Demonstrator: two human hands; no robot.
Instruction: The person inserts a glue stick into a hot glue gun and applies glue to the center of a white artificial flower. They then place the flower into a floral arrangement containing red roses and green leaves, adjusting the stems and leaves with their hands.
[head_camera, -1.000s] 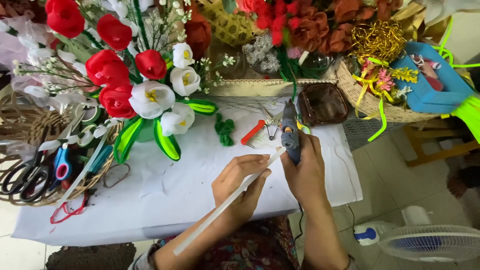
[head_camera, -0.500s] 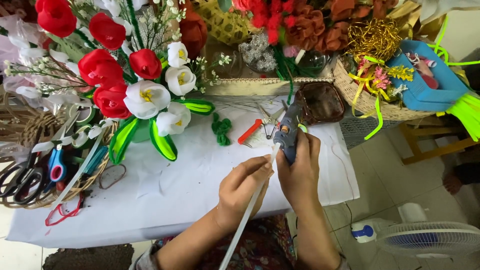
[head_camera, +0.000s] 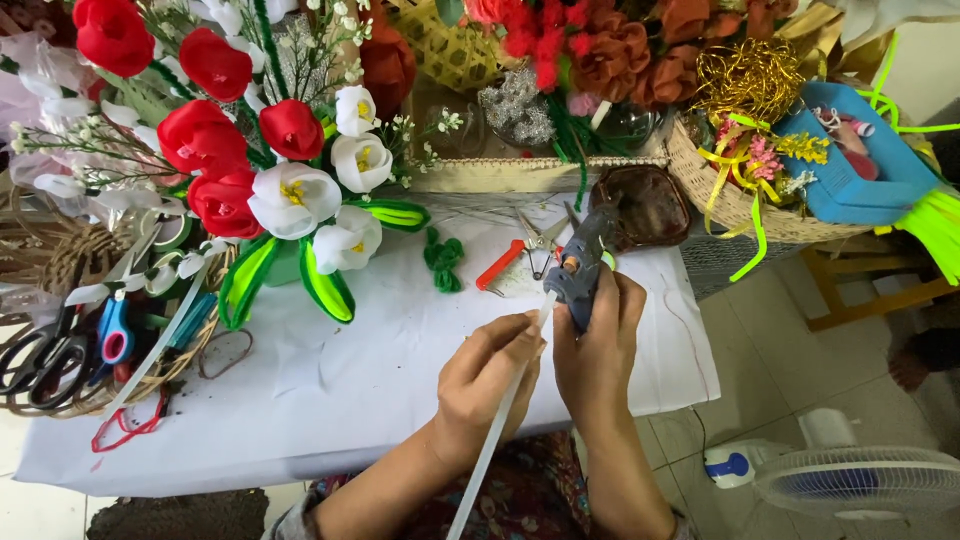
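Note:
My right hand (head_camera: 598, 350) grips a dark blue-grey glue gun (head_camera: 580, 265), its nozzle pointing away from me over the white table cover (head_camera: 350, 390). My left hand (head_camera: 488, 378) pinches a long white glue stick (head_camera: 495, 430) that runs diagonally from my lap up to the back of the gun. The stick's tip meets the gun's rear opening. Both hands sit close together near the table's front right.
A bouquet of red and white fabric flowers (head_camera: 270, 170) fills the left. Small snips with a red handle (head_camera: 515, 255) and a green pipe-cleaner twist (head_camera: 442, 260) lie ahead. Scissors (head_camera: 50, 350) rest in a basket at left. Woven baskets stand behind; a fan (head_camera: 850, 480) is on the floor at right.
The glue gun has tilted from upright to leaning right. The white stick swung from lying flat across my arm to pointing up into the gun's back, with my left hand moving closer.

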